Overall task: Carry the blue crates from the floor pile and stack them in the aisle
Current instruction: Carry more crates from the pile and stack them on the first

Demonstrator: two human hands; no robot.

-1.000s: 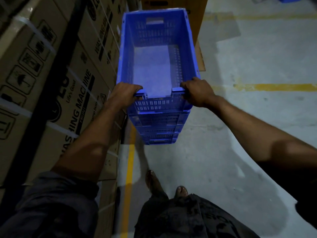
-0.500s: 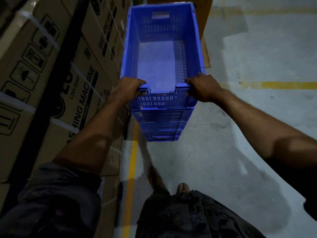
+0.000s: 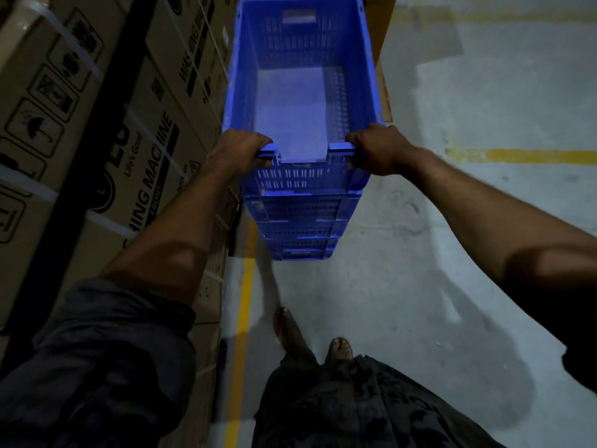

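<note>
An empty blue crate (image 3: 300,101) with slotted walls tops a stack of blue crates (image 3: 300,227) standing on the concrete floor. My left hand (image 3: 240,150) grips the near-left corner of the top crate's rim. My right hand (image 3: 376,148) grips the near-right corner of the same rim. The lower crates show only their near end walls; how many there are is hard to tell.
Strapped cardboard washing-machine boxes (image 3: 106,130) form a wall close on the left. A yellow floor line (image 3: 240,334) runs along their base and another yellow line (image 3: 523,155) crosses at the right. My feet (image 3: 310,337) stand just behind the stack. A brown box (image 3: 384,14) stands beyond.
The top crate has shifted slightly toward the right and up in view with both hands holding its rim; the view has drawn a little closer to the stack.
</note>
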